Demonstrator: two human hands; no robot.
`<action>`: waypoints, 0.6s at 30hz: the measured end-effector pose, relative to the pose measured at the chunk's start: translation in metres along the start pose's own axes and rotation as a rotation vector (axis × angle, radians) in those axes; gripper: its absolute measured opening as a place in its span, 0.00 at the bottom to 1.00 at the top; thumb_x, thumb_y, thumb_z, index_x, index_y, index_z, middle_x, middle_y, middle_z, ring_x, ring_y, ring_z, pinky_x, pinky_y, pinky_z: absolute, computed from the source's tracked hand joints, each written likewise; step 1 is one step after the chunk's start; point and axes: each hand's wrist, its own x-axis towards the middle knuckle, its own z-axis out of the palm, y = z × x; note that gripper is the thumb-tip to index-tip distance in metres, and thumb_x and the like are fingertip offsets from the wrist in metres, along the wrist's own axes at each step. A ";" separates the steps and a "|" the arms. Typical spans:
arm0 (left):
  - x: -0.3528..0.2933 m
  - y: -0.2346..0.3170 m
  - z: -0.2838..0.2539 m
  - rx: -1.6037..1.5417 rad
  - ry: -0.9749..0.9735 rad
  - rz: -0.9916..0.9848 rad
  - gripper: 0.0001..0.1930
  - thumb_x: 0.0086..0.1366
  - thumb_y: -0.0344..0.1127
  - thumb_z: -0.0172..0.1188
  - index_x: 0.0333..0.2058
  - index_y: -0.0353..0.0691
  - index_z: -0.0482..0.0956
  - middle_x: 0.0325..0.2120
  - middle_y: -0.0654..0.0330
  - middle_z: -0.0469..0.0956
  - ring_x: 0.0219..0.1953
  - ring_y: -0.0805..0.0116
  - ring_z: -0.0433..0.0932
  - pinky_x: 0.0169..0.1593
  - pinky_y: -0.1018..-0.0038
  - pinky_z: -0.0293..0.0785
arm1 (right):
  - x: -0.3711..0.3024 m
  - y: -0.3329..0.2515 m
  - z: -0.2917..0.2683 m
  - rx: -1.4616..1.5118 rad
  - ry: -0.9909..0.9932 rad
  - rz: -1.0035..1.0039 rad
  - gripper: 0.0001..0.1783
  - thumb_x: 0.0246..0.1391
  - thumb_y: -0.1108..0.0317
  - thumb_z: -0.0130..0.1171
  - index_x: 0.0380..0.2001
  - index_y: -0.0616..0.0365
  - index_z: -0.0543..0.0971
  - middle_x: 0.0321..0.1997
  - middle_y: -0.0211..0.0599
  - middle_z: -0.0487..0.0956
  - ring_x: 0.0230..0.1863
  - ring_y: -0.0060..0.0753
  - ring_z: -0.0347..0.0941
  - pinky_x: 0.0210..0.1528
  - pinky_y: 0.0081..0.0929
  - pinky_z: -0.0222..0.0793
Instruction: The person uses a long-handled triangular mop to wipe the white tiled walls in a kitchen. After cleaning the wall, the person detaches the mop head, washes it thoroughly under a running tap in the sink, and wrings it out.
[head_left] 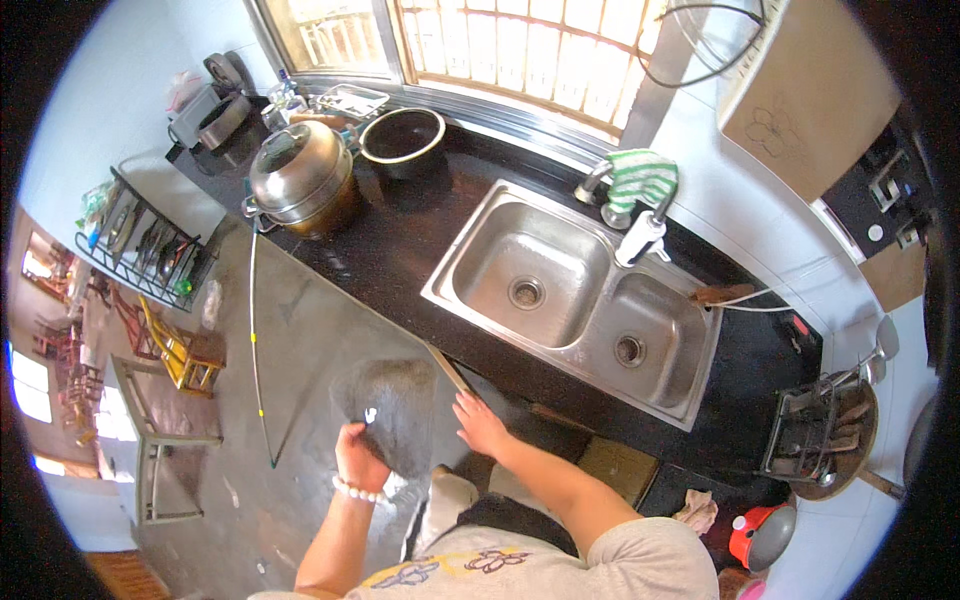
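The dark grey cloth (392, 412) hangs blurred at seven o'clock, below the counter edge, clenched at its lower left corner by the left hand (357, 457). The right hand (479, 423), fingers spread and released, rests just beside the cloth at the counter (400, 240) front. A firm two-handed grip would steady the fabric. At centre, the double steel sink (570, 295) shows both basins bare. At eleven o'clock, the lidded steel pot (300, 175) hides its contents; the dark bowl (402, 138) beside it looks empty.
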 end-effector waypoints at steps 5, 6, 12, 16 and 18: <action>0.033 -0.014 0.039 0.042 -0.199 -0.077 0.23 0.53 0.46 0.51 0.44 0.39 0.72 0.45 0.56 0.74 0.49 0.55 0.71 0.54 0.57 0.63 | -0.011 0.028 -0.044 0.140 0.097 -0.140 0.32 0.48 0.66 0.57 0.56 0.62 0.63 0.64 0.48 0.57 0.67 0.45 0.49 0.66 0.36 0.48; 0.036 -0.016 0.055 0.052 -0.161 -0.129 0.23 0.57 0.49 0.54 0.46 0.39 0.72 0.46 0.57 0.74 0.50 0.57 0.71 0.55 0.58 0.63 | -0.014 0.029 -0.054 0.168 0.191 -0.123 0.30 0.48 0.67 0.57 0.56 0.62 0.64 0.62 0.48 0.60 0.66 0.46 0.52 0.66 0.36 0.49; 0.124 -0.032 0.077 0.165 -0.114 -0.089 0.22 0.60 0.40 0.60 0.49 0.37 0.69 0.45 0.56 0.75 0.47 0.59 0.74 0.51 0.57 0.69 | -0.048 0.061 -0.155 0.286 0.581 0.291 0.28 0.51 0.68 0.55 0.56 0.62 0.64 0.61 0.49 0.63 0.64 0.47 0.56 0.65 0.35 0.50; 0.181 -0.046 0.114 0.221 -0.180 -0.182 0.19 0.62 0.39 0.57 0.48 0.36 0.70 0.44 0.54 0.75 0.47 0.57 0.74 0.52 0.58 0.70 | -0.058 0.108 -0.200 0.179 0.700 0.575 0.28 0.54 0.66 0.52 0.58 0.62 0.61 0.63 0.48 0.60 0.64 0.47 0.55 0.64 0.36 0.51; 0.212 -0.050 0.136 0.244 -0.228 -0.253 0.18 0.61 0.38 0.57 0.47 0.36 0.70 0.43 0.55 0.76 0.45 0.57 0.75 0.50 0.58 0.72 | -0.054 0.136 -0.216 0.072 0.740 0.658 0.29 0.54 0.65 0.51 0.58 0.62 0.60 0.64 0.47 0.58 0.65 0.47 0.54 0.64 0.36 0.52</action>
